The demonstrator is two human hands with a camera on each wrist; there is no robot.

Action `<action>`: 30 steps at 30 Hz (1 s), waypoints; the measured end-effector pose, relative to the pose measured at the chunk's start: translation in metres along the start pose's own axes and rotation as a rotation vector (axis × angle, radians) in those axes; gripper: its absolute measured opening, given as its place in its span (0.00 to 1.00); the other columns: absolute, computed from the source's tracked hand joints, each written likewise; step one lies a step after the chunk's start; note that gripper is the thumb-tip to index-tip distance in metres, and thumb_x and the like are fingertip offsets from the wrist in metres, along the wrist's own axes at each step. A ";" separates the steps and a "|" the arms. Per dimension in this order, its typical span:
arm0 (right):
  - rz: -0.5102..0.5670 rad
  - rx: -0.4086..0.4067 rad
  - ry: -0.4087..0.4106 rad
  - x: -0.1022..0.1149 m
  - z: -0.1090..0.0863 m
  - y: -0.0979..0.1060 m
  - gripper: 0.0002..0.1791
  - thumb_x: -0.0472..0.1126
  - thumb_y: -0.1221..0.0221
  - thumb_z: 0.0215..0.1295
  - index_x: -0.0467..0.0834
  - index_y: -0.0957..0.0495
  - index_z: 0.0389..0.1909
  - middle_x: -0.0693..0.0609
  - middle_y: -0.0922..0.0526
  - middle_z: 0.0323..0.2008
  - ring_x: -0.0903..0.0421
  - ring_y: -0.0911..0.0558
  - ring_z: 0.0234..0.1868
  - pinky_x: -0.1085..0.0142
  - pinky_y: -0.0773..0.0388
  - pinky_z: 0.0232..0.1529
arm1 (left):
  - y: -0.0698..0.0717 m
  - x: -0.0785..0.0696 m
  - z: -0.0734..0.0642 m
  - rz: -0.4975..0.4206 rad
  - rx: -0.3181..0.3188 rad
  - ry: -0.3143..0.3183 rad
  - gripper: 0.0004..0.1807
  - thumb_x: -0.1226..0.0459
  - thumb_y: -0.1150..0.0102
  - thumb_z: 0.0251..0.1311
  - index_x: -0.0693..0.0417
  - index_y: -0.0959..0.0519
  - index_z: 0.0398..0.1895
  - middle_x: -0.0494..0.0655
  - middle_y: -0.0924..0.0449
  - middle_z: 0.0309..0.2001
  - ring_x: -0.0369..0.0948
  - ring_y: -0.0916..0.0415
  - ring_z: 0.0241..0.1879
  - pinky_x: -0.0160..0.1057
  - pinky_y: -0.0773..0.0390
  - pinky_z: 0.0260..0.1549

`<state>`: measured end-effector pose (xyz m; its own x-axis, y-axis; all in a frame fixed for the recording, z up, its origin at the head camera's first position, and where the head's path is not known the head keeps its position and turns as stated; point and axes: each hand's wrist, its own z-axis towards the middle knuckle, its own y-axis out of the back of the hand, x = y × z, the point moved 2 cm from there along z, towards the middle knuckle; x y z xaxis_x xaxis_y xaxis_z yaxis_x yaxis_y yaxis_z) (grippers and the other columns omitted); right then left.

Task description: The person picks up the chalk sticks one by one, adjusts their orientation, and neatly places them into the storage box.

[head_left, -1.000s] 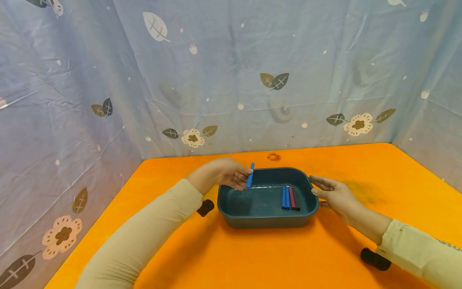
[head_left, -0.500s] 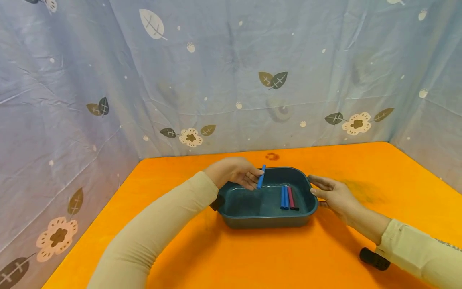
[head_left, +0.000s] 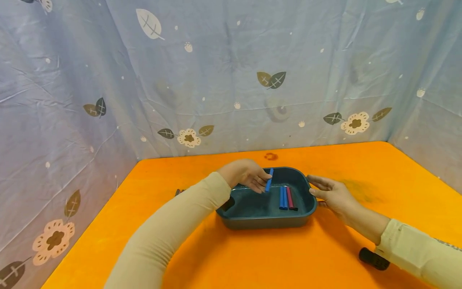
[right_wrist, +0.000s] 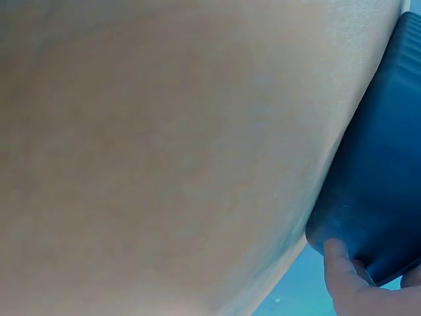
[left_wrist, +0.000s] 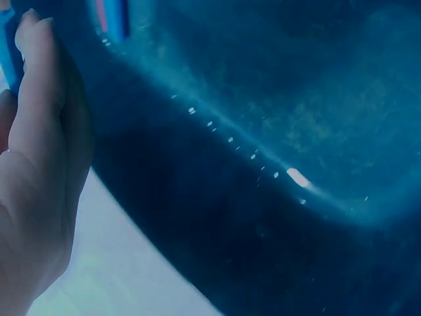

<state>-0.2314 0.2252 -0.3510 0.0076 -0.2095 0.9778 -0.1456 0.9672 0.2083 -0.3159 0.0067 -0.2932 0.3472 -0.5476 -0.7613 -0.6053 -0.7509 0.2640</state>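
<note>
My left hand (head_left: 252,177) pinches a slim blue stick (head_left: 269,180) between thumb and fingertips, above the inside of a dark teal rectangular tub (head_left: 267,223). The stick stands tilted, its top end leaning right. In the left wrist view the same blue stick (left_wrist: 9,56) is partly cut off at the edge. On the tub's floor, toward its right side, lie two blue sticks (head_left: 283,198) and a dark pink stick (head_left: 290,197) with a dark end, side by side. My right hand (head_left: 335,194) rests at the tub's right end, fingers fairly straight, touching its outer wall (right_wrist: 375,184).
Ends of several dark and brownish sticks (head_left: 178,192) peek out behind the left sleeve (head_left: 180,224). The orange tabletop (head_left: 274,257) is backed by a patterned blue-grey curtain (head_left: 231,80). Black wrist cameras hang beneath both wrists, the right camera (head_left: 374,259) low over the table.
My left hand has moved right with the blue stick, farther over the tub and closer to the three sticks lying there. Stick ends have come into sight behind the left sleeve. The right hand stays put.
</note>
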 end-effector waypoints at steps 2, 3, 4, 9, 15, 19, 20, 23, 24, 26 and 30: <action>-0.003 0.001 0.001 0.000 0.000 0.000 0.32 0.34 0.52 0.75 0.32 0.52 0.74 0.32 0.51 0.73 0.40 0.34 0.63 0.66 0.21 0.41 | -0.003 0.002 0.005 -0.007 -0.002 0.009 0.20 0.65 0.51 0.72 0.71 0.29 0.60 0.67 0.30 0.60 0.57 0.29 0.59 0.47 0.27 0.58; -0.003 0.001 0.001 0.000 0.000 0.000 0.32 0.34 0.52 0.75 0.32 0.52 0.74 0.33 0.51 0.73 0.41 0.33 0.63 0.66 0.21 0.41 | -0.004 0.003 0.007 -0.010 -0.005 0.015 0.19 0.66 0.50 0.72 0.71 0.28 0.59 0.67 0.29 0.60 0.57 0.29 0.59 0.48 0.27 0.58; -0.005 -0.001 0.000 0.000 0.000 0.000 0.32 0.34 0.51 0.75 0.32 0.52 0.74 0.33 0.50 0.73 0.42 0.33 0.62 0.66 0.21 0.41 | -0.005 0.004 0.009 -0.013 -0.009 0.022 0.18 0.66 0.50 0.72 0.71 0.27 0.58 0.67 0.29 0.59 0.57 0.29 0.59 0.48 0.27 0.57; -0.012 -0.004 -0.007 0.001 0.000 0.000 0.32 0.35 0.51 0.75 0.33 0.51 0.74 0.33 0.49 0.72 0.48 0.29 0.58 0.66 0.21 0.41 | -0.013 0.011 0.020 -0.040 -0.018 0.066 0.17 0.66 0.50 0.72 0.71 0.27 0.57 0.67 0.26 0.55 0.57 0.28 0.59 0.49 0.27 0.58; -0.009 -0.006 -0.003 0.002 0.000 -0.001 0.32 0.35 0.50 0.75 0.32 0.50 0.74 0.33 0.48 0.72 0.58 0.26 0.52 0.66 0.20 0.41 | -0.019 0.015 0.029 -0.033 -0.035 0.089 0.17 0.66 0.49 0.71 0.72 0.27 0.55 0.62 0.23 0.40 0.56 0.26 0.57 0.48 0.26 0.57; -0.008 -0.010 -0.005 0.003 0.000 -0.001 0.32 0.36 0.50 0.75 0.33 0.50 0.74 0.34 0.47 0.72 0.58 0.26 0.52 0.66 0.20 0.41 | -0.021 0.017 0.035 -0.026 -0.040 0.112 0.12 0.67 0.48 0.70 0.70 0.24 0.47 0.58 0.25 0.31 0.54 0.23 0.51 0.48 0.25 0.55; -0.008 -0.009 -0.004 0.003 0.000 -0.001 0.32 0.36 0.50 0.75 0.33 0.50 0.74 0.34 0.47 0.72 0.57 0.26 0.53 0.66 0.20 0.41 | -0.022 0.018 0.037 -0.022 -0.044 0.116 0.11 0.67 0.47 0.70 0.69 0.24 0.44 0.57 0.26 0.30 0.54 0.22 0.50 0.48 0.25 0.55; -0.006 -0.005 -0.004 0.003 0.001 -0.001 0.32 0.36 0.50 0.75 0.33 0.51 0.74 0.34 0.48 0.72 0.53 0.27 0.56 0.66 0.20 0.41 | -0.024 0.019 0.038 -0.008 -0.050 0.119 0.09 0.67 0.48 0.70 0.68 0.24 0.41 0.56 0.26 0.28 0.54 0.21 0.50 0.48 0.25 0.55; -0.003 -0.003 -0.003 0.003 0.001 -0.001 0.32 0.35 0.50 0.75 0.33 0.51 0.74 0.34 0.48 0.72 0.52 0.27 0.56 0.66 0.20 0.41 | -0.025 0.019 0.039 0.001 -0.051 0.115 0.08 0.68 0.48 0.70 0.68 0.24 0.42 0.56 0.26 0.28 0.54 0.21 0.51 0.48 0.25 0.55; -0.001 -0.002 -0.001 0.003 0.001 0.000 0.32 0.35 0.51 0.75 0.33 0.51 0.74 0.33 0.49 0.72 0.53 0.27 0.56 0.66 0.20 0.41 | -0.027 0.018 0.038 0.029 -0.049 0.102 0.09 0.69 0.49 0.70 0.69 0.23 0.44 0.56 0.25 0.28 0.55 0.22 0.53 0.48 0.24 0.55; -0.006 -0.005 -0.001 0.002 0.001 0.001 0.32 0.35 0.51 0.75 0.32 0.51 0.74 0.33 0.48 0.72 0.58 0.26 0.53 0.66 0.20 0.41 | -0.030 0.017 0.039 0.068 -0.031 0.099 0.13 0.70 0.49 0.70 0.71 0.25 0.52 0.58 0.21 0.31 0.54 0.23 0.54 0.47 0.24 0.54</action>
<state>-0.2320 0.2257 -0.3492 0.0075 -0.2156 0.9765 -0.1406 0.9665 0.2145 -0.3198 0.0341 -0.3366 0.3757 -0.6303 -0.6794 -0.6079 -0.7210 0.3326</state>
